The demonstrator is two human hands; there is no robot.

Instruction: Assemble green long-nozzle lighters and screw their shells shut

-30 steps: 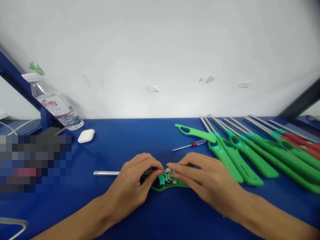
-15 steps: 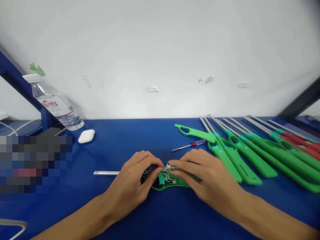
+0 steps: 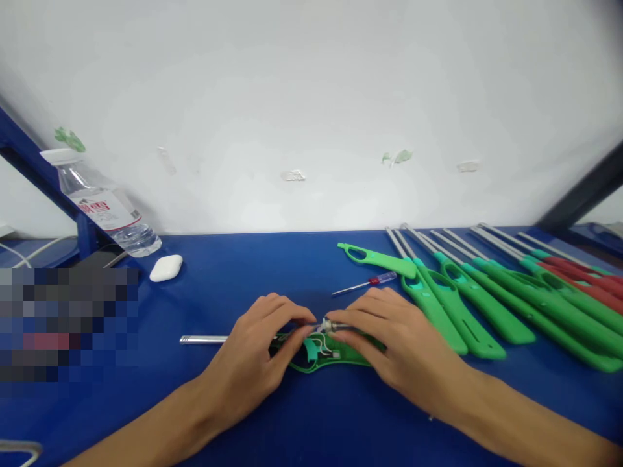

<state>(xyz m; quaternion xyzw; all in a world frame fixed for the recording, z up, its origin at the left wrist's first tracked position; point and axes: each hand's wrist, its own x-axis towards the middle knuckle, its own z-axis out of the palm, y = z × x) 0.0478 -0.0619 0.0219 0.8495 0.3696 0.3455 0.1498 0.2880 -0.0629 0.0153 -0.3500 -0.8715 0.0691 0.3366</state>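
An opened green lighter body (image 3: 325,354) lies on the blue table (image 3: 311,272), its white wires and teal trigger showing. Its metal tube (image 3: 202,339) sticks out to the left. My left hand (image 3: 257,353) rests over the body's left part with fingertips pinched at the middle. My right hand (image 3: 389,337) covers the right part, thumb and forefinger closed on a small metal fitting (image 3: 329,325) above the body. The fingertips of both hands nearly meet there.
A loose green shell half (image 3: 377,258) and a small red-handled screwdriver (image 3: 365,284) lie just beyond my right hand. Several green and red long lighters (image 3: 491,285) are lined up at the right. A water bottle (image 3: 104,211) and a white case (image 3: 166,268) sit at the back left.
My right thumb and forefinger have lifted the metal fitting slightly and shifted a little right. The left hand stays in place. The view has tilted slightly.
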